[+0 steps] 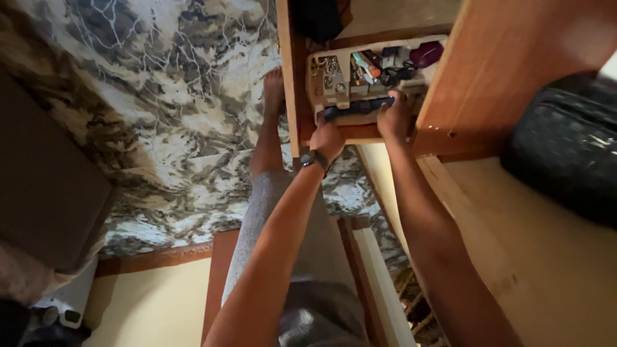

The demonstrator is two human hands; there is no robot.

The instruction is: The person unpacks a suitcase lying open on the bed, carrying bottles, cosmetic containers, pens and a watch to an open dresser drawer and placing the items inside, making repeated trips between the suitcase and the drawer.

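Both my arms reach down to a low wooden shelf (360,132) that holds a white organiser tray (316,83) full of small items. My left hand (328,139) grips the tray's near left edge, a dark watch on its wrist. At the tray's near right edge, my right hand (394,119) has its fingers curled over the rim beside a dark blue object (360,106). The tray sits part way out of the shelf. Its compartments hold metal pieces, pens and a dark purple pouch (426,54).
A wooden cabinet side (508,71) rises at the right, with a black padded bag (565,144) on the pale surface beside it. My leg in grey cloth and bare foot (273,83) stand on marble-patterned floor (160,96). A dark panel (45,180) is at the left.
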